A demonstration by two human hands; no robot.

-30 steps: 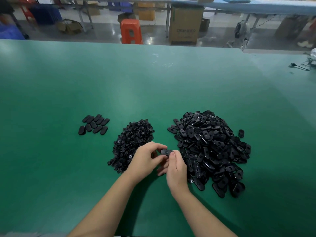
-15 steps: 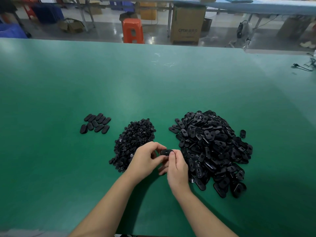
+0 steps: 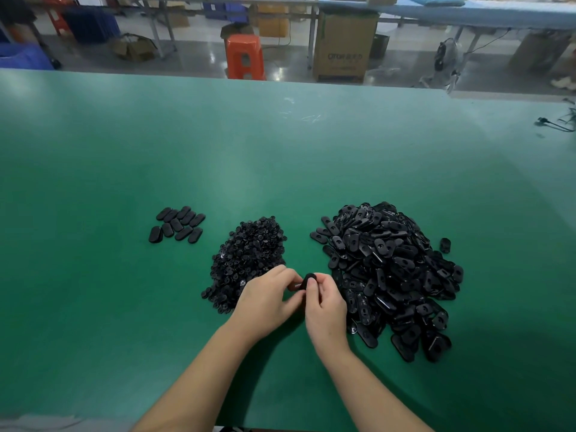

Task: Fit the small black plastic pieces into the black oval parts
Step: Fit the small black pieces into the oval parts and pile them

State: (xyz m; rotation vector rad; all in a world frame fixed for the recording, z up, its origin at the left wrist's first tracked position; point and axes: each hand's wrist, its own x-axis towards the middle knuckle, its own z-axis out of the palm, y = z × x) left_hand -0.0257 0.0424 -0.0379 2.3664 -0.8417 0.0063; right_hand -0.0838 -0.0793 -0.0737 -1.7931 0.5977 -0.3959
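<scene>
Both hands meet low in the middle of the view, between the two heaps: the left hand [image 3: 268,299] and the right hand [image 3: 325,302] each pinch the same oval part [image 3: 309,279] with curled fingers and thumb. That part is held just above the tabletop [image 3: 280,157], its rounded end pointing up and away from the person, its long axis running roughly from near-left to far-right; its lower half is hidden by the fingers, so whether a small piece already sits in it cannot be told. After the green tabletop, the largest thing is the oval heap [image 3: 389,275], a broad mound just right of the right hand, its parts lying at all angles, many showing a slot. One stray oval [image 3: 445,245] lies just beside the heap's right edge. The smaller heap of pieces [image 3: 246,260] lies left of centre, and the left hand overlaps its near edge. Well to the left, apart from both heaps, the finished ovals [image 3: 177,226] lie flat in two rough rows, packed side by side, long axes slanting from near-left to far-right. Beyond the tabletop's far edge stand a cardboard box [image 3: 343,48] and an orange stool [image 3: 244,56] on the floor.
</scene>
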